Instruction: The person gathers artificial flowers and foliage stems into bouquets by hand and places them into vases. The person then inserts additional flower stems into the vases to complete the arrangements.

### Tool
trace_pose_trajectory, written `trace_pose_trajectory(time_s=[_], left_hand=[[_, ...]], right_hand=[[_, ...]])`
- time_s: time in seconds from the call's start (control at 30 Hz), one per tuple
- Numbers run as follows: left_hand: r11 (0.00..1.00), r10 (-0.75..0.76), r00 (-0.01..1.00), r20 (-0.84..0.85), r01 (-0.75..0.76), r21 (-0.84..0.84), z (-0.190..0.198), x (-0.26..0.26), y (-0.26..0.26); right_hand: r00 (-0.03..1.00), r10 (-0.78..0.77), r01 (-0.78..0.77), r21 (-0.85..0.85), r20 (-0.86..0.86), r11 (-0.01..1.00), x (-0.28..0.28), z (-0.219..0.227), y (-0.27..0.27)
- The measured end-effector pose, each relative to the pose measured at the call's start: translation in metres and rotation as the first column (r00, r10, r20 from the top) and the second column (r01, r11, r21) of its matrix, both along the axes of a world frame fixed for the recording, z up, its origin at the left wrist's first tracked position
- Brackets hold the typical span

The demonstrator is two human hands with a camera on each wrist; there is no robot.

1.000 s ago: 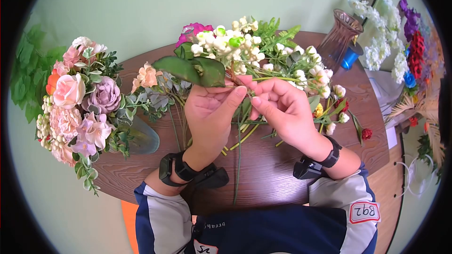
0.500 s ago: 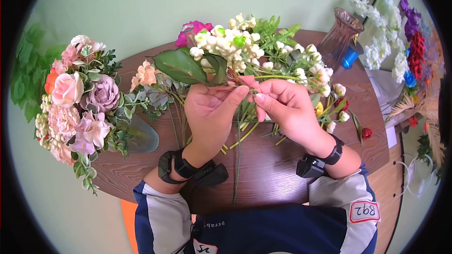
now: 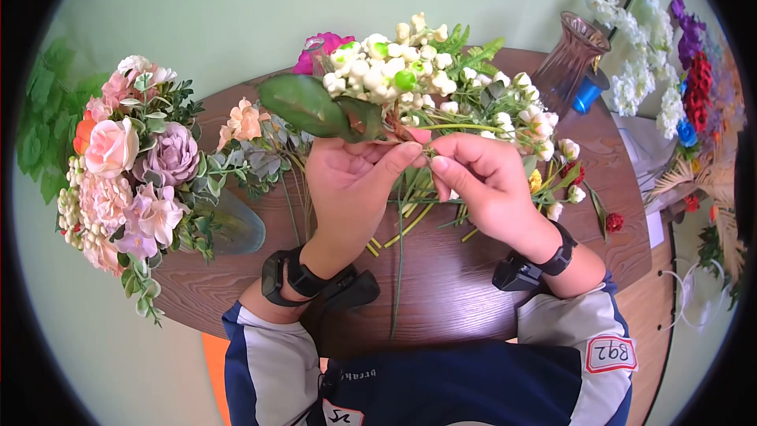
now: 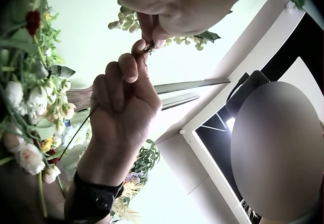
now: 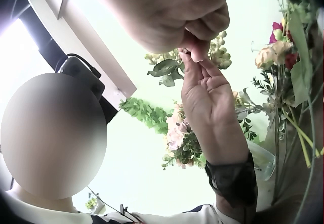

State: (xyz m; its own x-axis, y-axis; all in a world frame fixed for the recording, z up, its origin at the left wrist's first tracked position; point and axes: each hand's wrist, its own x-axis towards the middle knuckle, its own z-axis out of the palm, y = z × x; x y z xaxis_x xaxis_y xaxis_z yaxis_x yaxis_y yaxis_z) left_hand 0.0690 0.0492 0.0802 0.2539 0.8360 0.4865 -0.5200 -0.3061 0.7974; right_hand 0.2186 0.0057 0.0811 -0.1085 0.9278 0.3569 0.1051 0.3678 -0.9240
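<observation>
In the head view the left hand [image 3: 351,181] pinches the base of a sprig of white berries [image 3: 378,71] with a broad green leaf [image 3: 303,104]. Its thumb and fingertips meet those of the right hand [image 3: 493,185], which pinches a thin, brownish bit at the stem; the left wrist view shows this small dark piece [image 4: 149,48] between the fingertips. A long thin green wire or stem [image 3: 398,268] hangs down below the hands. The fingers partly hide the exact point of contact.
White flowers [image 3: 536,122] lie behind the right hand. A bouquet of pink and purple flowers [image 3: 110,158] in a glass vase [image 3: 236,225] stands at left. An empty brownish glass vase [image 3: 566,63] and a blue object [image 3: 585,96] stand at the back right of the wooden table [image 3: 449,292].
The berry sprig has tilted and shifted slightly to the right and up. Both hands stay pinched together at the stem, with small finger movements.
</observation>
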Motion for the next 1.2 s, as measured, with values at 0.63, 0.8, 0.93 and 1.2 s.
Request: trace_pose_trajectory(time_s=[0.63,0.8,0.93,1.2], left_hand=[[0.996,0.011,0.999,-0.049,-0.006,0.088,0.000,-0.005,0.003],[0.996,0.014,0.999,-0.048,-0.010,0.084,0.001,-0.006,0.004],[0.998,0.033,0.998,-0.047,-0.030,0.049,0.006,-0.005,0.000],[0.998,0.058,0.997,-0.052,-0.057,0.019,0.001,-0.003,0.002]], right_hand=[[0.858,-0.358,0.096,0.570,0.368,0.816,0.001,-0.002,0.005],[0.889,-0.407,0.230,0.562,0.211,0.794,-0.001,-0.004,0.006],[0.809,-0.525,0.038,0.868,0.265,0.496,0.009,-0.006,0.014],[0.780,-0.529,0.015,0.835,0.334,0.549,0.012,-0.006,0.013]])
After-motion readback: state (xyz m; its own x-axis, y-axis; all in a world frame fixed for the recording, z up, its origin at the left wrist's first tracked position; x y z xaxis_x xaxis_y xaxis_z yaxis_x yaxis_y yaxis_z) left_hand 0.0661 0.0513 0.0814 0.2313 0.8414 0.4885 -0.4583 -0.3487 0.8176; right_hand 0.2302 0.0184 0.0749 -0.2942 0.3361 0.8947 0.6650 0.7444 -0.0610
